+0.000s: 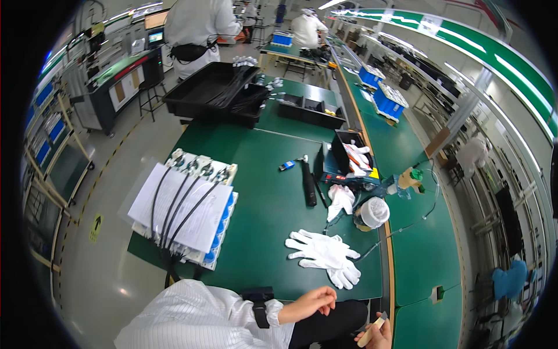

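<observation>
My left hand hangs over my lap just off the table's near edge, its fingers curled in with nothing visible in them. Low at the right, my right hand is closed round a small tool with a pale wooden handle and a dark grey tip; its exact kind is unclear. White work gloves lie on the green table, nearest to my left hand. At the left, paper sheets and black cables rest on a white tray-like unit with blue cylinders.
A black power screwdriver, a blue-labelled small item and a white-lined cup stand or lie mid-table. Black bins occupy the far end. A metal rail runs along the right. Co-workers are farther off.
</observation>
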`<state>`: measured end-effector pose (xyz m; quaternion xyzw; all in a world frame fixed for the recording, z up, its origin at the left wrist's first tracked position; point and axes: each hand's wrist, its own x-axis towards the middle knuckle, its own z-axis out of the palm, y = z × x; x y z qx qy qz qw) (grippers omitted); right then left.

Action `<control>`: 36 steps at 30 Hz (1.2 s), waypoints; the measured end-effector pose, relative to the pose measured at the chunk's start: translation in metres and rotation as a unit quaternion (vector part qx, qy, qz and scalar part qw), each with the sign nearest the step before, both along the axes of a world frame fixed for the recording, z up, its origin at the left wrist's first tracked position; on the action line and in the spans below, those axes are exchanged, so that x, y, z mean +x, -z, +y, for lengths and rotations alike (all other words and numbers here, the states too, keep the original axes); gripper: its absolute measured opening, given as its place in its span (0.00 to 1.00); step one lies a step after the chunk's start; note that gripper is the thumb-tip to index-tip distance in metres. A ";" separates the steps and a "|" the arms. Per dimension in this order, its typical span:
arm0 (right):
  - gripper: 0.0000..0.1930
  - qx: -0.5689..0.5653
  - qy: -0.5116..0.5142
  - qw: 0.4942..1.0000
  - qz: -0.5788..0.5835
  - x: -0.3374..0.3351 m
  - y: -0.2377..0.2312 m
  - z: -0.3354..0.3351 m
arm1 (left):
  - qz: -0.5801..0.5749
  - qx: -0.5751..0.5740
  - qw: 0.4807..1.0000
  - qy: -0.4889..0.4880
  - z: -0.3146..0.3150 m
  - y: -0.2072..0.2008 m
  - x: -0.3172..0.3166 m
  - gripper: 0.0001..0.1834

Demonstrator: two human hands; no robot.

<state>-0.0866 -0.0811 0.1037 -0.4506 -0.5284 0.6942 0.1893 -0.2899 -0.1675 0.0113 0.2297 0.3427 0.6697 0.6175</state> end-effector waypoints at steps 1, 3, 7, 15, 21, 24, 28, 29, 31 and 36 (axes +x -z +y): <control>0.11 0.010 0.018 1.000 0.008 0.001 -0.005 0.002 | 0.001 0.002 1.000 0.021 0.005 -0.001 0.009 0.09; 0.13 0.039 0.083 0.996 0.018 0.014 -0.007 0.005 | 0.031 0.010 0.998 0.060 0.015 -0.002 0.027 0.10; 0.14 0.134 0.286 0.948 0.047 0.046 0.001 -0.010 | 0.198 0.022 0.975 0.102 0.026 -0.014 0.043 0.09; 0.13 0.278 0.438 0.855 -0.012 0.099 0.051 -0.037 | 0.623 0.229 0.746 0.046 0.043 -0.013 0.054 0.18; 0.12 0.307 0.425 0.851 -0.038 0.101 0.045 -0.024 | 0.735 0.251 0.626 -0.068 0.040 -0.005 0.074 0.22; 0.14 0.314 0.426 0.847 -0.051 0.102 0.036 -0.030 | 0.757 0.254 0.593 -0.107 0.046 -0.014 0.078 0.18; 0.14 0.327 0.410 0.850 -0.057 0.107 0.047 -0.026 | 0.768 0.195 0.607 -0.062 0.071 -0.012 0.078 0.17; 0.12 0.316 0.428 0.846 -0.039 0.110 0.046 -0.028 | 0.780 0.189 0.596 -0.017 0.083 -0.016 0.082 0.15; 0.11 0.293 0.465 0.836 -0.011 0.118 0.043 -0.033 | 0.799 0.205 0.565 -0.023 0.103 -0.023 0.093 0.10; 0.12 0.334 0.521 0.780 -0.090 0.165 0.072 -0.053 | 0.857 0.220 0.461 0.068 0.137 -0.027 0.132 0.15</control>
